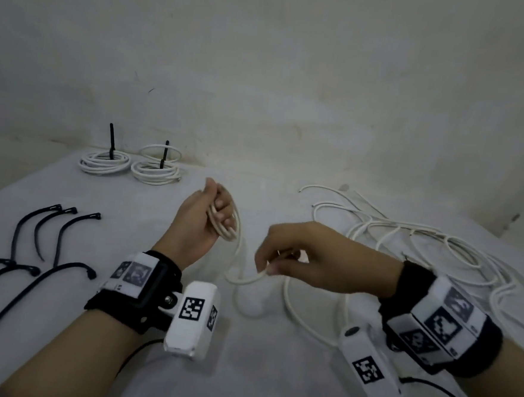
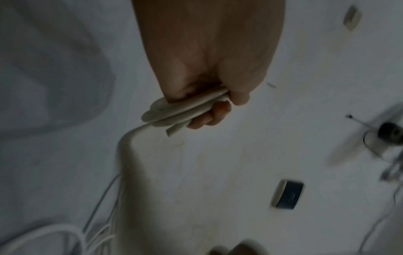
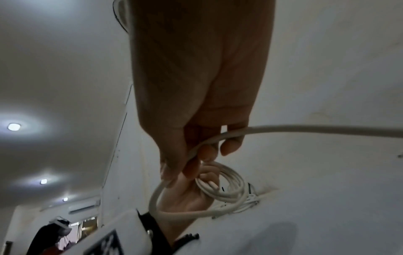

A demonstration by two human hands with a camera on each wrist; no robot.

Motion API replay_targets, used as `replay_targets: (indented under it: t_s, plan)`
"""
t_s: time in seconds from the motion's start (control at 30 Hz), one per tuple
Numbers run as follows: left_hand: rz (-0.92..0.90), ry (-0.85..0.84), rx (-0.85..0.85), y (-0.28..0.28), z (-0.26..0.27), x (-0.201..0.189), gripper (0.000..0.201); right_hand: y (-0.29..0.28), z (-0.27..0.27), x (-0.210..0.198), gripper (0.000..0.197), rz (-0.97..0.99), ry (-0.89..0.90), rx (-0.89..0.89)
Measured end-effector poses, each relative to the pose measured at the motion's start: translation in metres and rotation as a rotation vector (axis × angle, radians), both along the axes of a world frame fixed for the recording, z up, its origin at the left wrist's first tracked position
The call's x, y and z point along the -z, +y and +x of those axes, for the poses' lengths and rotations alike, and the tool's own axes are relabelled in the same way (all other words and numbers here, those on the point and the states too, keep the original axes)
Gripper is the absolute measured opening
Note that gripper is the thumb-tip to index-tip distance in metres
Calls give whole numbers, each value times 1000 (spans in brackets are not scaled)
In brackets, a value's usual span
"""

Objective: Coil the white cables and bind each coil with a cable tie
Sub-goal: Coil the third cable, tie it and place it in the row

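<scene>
Head view: left hand [image 1: 204,222], centre frame, fingers curled round a small coil [image 1: 226,225] of white cable. Right hand [image 1: 309,259], right of centre, pinches the same cable's loose run [image 1: 250,279] between thumb and fingertips. Two bound coils [image 1: 129,164] sit upper left on the counter [image 1: 257,384]. Six black cable ties [image 1: 33,250] lie at left. Tangle of loose white cables [image 1: 421,249] at right.

Left wrist view: left hand [image 2: 202,69] clamped on the coil [image 2: 174,112]; cut end pokes out below the fingers.

Right wrist view: right hand [image 3: 196,103] pinching the cable [image 3: 305,130], which runs off the right edge.
</scene>
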State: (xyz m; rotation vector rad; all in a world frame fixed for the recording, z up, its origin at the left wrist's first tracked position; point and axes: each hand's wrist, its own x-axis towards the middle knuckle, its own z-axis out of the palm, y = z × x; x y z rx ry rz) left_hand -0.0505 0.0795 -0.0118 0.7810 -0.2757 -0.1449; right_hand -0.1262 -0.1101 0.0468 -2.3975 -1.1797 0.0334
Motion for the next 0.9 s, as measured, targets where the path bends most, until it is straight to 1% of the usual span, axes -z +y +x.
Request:
replay_targets:
  t_s: [0.1,0.13,0.17,0.23,0.27,0.33,0.4,0.47,0.53,0.57,0.67,0.73,0.8,0.83,0.9]
  plan:
    - [301,-79,39,-14,-15,1,36,9,5,-8,4,176,-40,52]
    - [376,-103,66,-18,-20,2,35,11,9,-10,5,221,-62,82]
    - [391,-123,131,-21,-24,2,34,13,12,-11,8,258,-94,122]
    - [311,-153,307,-22,-29,0,30,12,21,-13,10,342,-169,218]
    - [256,-144,379,-21,-30,-1,30,10,26,-12,9,387,-205,270]
    - [163,-70,449,-17,-28,-4,36,4,34,-10,9,452,-247,370]
    - [124,-17,455,-12,-25,-5,42,-1,39,-3,8,478,-271,418]
    - [127,13,452,-9,-23,-4,46,-1,41,5,6,466,-307,427]
    - [141,17,443,-8,-22,-3,44,2,44,14,12,429,-356,449]
    - [152,3,435,-7,-22,-2,40,3,46,17,16,420,-363,459]
    - [187,-50,359,-6,-25,-5,26,5,45,21,27,381,-266,438]
    - [183,-56,301,-6,-26,-8,17,7,41,23,42,296,-163,391]
    - [171,-54,287,-8,-28,-10,16,10,37,27,57,265,-78,333]
    - [187,-63,279,-8,-27,-10,19,11,35,29,58,278,-46,321]
    - [300,-99,227,-6,-24,-11,19,12,34,32,50,291,-35,328]
